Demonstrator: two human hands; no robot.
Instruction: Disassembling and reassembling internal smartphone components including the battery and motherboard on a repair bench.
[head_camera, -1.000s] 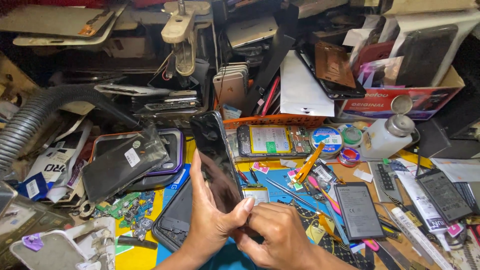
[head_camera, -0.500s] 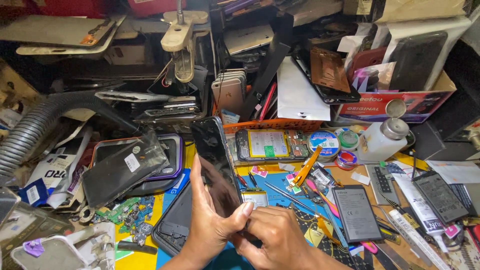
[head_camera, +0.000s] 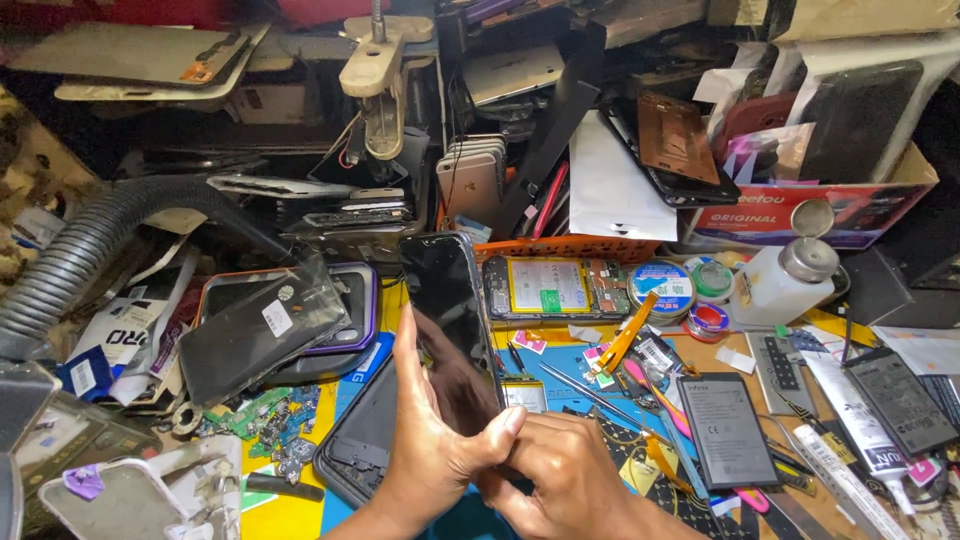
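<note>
Bright overhead light, sharp mid-frame, soft glare on phone screen (head_camera: 450, 320), dark blurry w/ distortion at edges.

A grey ribbed hose (head_camera: 95, 245) curves in from the left over the cluttered counter (head_camera: 285, 510). An opened phone with its battery showing (head_camera: 555, 287) lies beside round solder reels (head_camera: 662, 285). A white dispenser bottle (head_camera: 785, 280) stands near an orange tray (head_camera: 590, 246), with a loose black battery (head_camera: 727, 416) lower right.
</note>
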